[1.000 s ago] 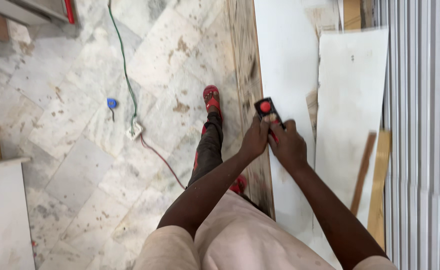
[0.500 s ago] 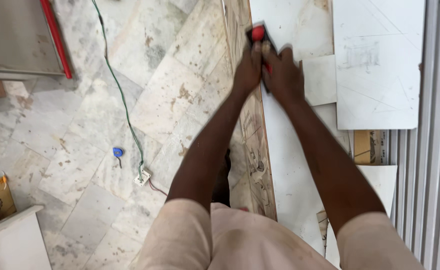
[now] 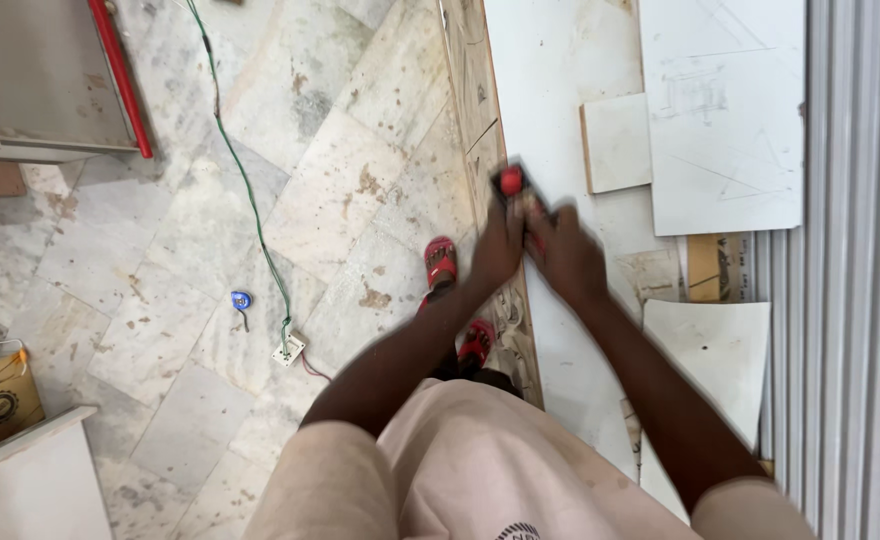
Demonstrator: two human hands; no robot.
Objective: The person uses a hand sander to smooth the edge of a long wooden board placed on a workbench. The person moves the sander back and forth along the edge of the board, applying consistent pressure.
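- Both hands are wrapping around a small black tool (image 3: 516, 196) with a red knob on top, over the near edge of a long white board (image 3: 550, 90).
- The left hand (image 3: 498, 248) is gripping the tool from the left side, fingers curled tight on it; motion blur is hiding the fingertips.
- The right hand (image 3: 568, 256) is clamping the tool from the right, fingers closed against its body, also blurred.
- The tool is sitting on the board just beside its raw brown edge (image 3: 476, 120), which is running up and away from the person.
- A small white square offcut (image 3: 617, 142) is lying on the board just right of the tool, apart from the hands.
- A larger white sheet (image 3: 725, 110) with faint pencil lines is overlapping that offcut's right side.
- Another white piece (image 3: 715, 350) is lying near the right forearm, beside the grey ribbed shutter (image 3: 860, 300).
- The person's feet in red sandals (image 3: 441, 262) are standing on the marble floor (image 3: 340, 180) just left of the board edge.
- A green cable (image 3: 245, 180) is trailing across the floor to a white socket block (image 3: 288, 349), with a small blue tape measure (image 3: 242, 300) near it.
- A grey cabinet with a red strip (image 3: 120, 80) is standing at the far left, well apart from the hands.
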